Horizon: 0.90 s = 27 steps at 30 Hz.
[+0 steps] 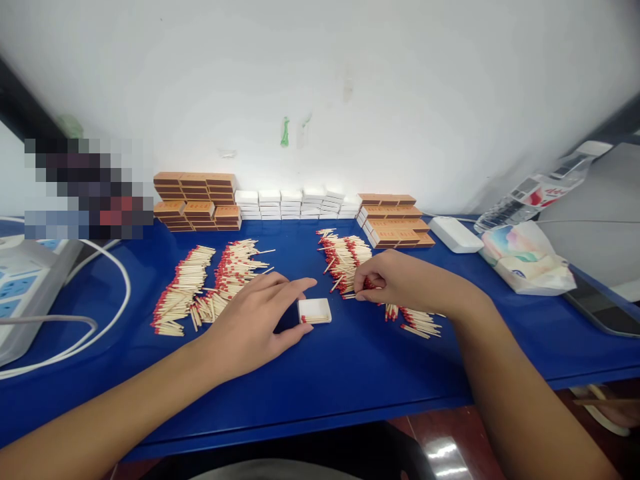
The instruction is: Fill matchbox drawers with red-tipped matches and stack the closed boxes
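Note:
On the blue table, a small white matchbox tray (315, 309) lies with a few red-tipped matches along its lower side. My left hand (260, 313) spans its left end, thumb at the lower edge and a finger at the upper left corner, index finger lifted. To the right, my right hand (375, 277) is bent down with its fingers pinched at a heap of matches (343, 260); red heads show between the fingers. More matches (420, 322) lie beneath and beyond that wrist. Left of the tray are further heaps of matches (187, 287), partly behind my left hand.
Along the wall stand stacked brown matchboxes (195, 200), white trays (290, 203) and more brown matchboxes (395, 220). At right are a white box-shaped device (456, 235), a tissue pack (527, 257), a leaning bottle (540, 190) and a phone (600, 303). A power strip (30, 287) with white cables lies left.

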Motion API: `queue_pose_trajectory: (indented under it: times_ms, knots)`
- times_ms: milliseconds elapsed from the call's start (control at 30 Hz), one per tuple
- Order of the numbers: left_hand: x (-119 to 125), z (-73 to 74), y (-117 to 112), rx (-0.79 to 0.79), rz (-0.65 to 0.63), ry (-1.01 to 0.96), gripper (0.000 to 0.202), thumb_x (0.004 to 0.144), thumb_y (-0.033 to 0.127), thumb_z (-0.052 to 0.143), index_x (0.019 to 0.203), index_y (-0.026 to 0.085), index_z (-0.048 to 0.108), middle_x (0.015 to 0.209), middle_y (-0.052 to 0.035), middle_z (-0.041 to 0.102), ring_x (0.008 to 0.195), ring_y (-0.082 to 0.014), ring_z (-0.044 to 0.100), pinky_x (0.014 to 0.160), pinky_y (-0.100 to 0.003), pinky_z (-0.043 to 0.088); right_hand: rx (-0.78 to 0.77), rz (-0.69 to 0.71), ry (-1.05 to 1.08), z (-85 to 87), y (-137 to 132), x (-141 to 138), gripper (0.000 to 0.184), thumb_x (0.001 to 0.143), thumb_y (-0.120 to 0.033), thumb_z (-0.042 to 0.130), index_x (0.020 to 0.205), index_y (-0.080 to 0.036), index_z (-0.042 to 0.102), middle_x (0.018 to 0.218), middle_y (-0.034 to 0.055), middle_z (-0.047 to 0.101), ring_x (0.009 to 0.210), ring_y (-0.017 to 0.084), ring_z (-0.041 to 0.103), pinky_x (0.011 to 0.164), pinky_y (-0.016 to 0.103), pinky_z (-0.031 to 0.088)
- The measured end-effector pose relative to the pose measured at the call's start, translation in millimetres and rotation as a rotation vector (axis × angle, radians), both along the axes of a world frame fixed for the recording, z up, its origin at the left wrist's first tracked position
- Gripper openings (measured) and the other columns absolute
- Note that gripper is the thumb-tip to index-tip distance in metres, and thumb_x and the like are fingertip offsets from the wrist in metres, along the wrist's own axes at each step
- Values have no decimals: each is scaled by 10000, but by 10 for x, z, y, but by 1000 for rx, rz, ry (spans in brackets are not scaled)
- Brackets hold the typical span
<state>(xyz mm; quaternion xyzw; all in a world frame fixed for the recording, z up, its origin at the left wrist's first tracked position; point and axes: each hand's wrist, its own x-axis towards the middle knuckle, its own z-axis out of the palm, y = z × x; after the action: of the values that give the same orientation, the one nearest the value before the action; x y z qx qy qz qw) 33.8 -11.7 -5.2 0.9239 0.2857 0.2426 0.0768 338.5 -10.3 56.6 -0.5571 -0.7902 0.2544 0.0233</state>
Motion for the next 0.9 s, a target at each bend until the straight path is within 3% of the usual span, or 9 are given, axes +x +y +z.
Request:
queue_pose_trajectory:
  times_ms: [233, 433, 700, 900]
  knots:
    - [1, 0, 8, 23, -15, -17, 586, 1030, 351, 750, 1551, 227, 511, 1213, -62, 802, 1165, -288, 709, 1041, -491, 579, -43, 30, 12, -25, -13, -10, 157, 923, -327, 695, 839, -221, 776, 681, -22, 561, 606, 139, 485, 575, 297, 338]
    - [8, 16, -15, 99, -25, -18, 538, 1061, 366, 707, 1542, 227, 509, 1172, -79, 801, 1135, -280, 718, 1007, -462, 584, -1, 115, 230, -2, -71, -146, 212, 974, -407, 708, 956, -232, 824, 656, -67, 407, 580, 117, 403, 578, 292, 311]
    - [13, 23, -25, 175, -28, -32, 485, 1076, 358, 682, 1512, 219, 521, 1143, -83, 793, 1126, -275, 729, 990, -444, 592, 101, 121, 240, -117, -146, -408, 115, 956, -287, 692, 942, -218, 783, 670, -61, 482, 614, 123, 435, 599, 296, 298]
    - [10, 5, -17, 174, -21, -28, 513, 1072, 358, 691, 1530, 219, 505, 1145, -82, 795, 1132, -283, 725, 983, -448, 589, 132, 118, 185, -111, -163, -416, 114, 950, -274, 680, 945, -217, 778, 705, -42, 561, 626, 126, 467, 611, 295, 303]
